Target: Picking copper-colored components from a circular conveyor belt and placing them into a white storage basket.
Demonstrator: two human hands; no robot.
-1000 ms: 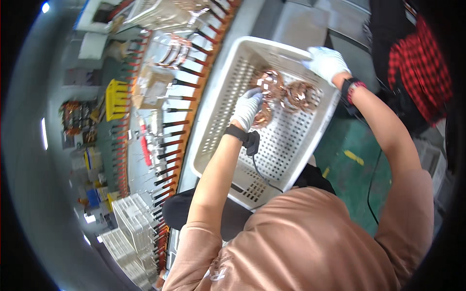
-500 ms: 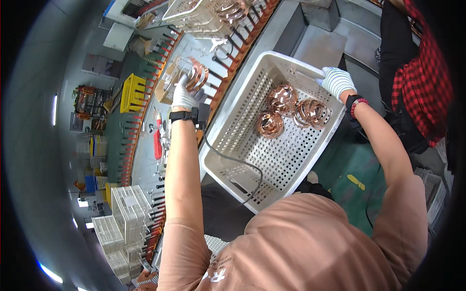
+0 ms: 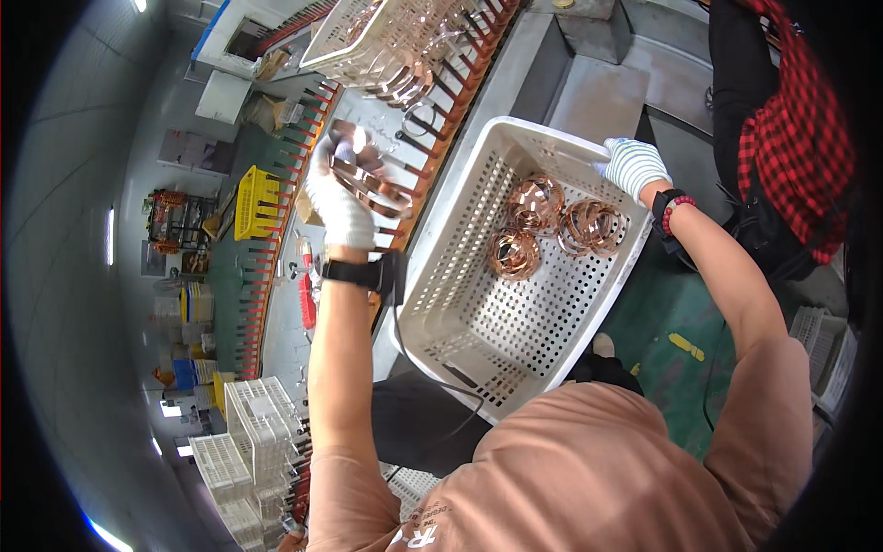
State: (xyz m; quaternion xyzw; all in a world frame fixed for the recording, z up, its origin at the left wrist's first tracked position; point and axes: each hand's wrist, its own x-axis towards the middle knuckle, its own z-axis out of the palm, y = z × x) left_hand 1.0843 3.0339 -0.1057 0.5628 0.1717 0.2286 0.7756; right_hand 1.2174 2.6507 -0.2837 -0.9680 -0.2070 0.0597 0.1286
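Note:
My left hand (image 3: 338, 198), in a white glove, is raised over the pegged rack (image 3: 276, 267) and grips a copper coil (image 3: 372, 184) of flat loops. My right hand (image 3: 633, 166), also gloved, holds the far rim of a white perforated basket (image 3: 478, 340). Three copper coils lie in the basket: one (image 3: 535, 202) near the far side, one (image 3: 513, 255) below it, one (image 3: 590, 227) to the right. A black cable (image 3: 432, 363) runs from my left wrist band down over the basket's edge.
More copper coils hang on rack pegs and in a wire basket (image 3: 386, 41) at the top. A person in a red checked shirt (image 3: 796, 147) stands at the right. White baskets (image 3: 248, 442) are stacked lower left. A yellow crate (image 3: 255, 202) sits beyond the rack.
My left hand took a coil out of the basket and carried it left and up over the rack pegs. My right hand stayed on the basket rim.

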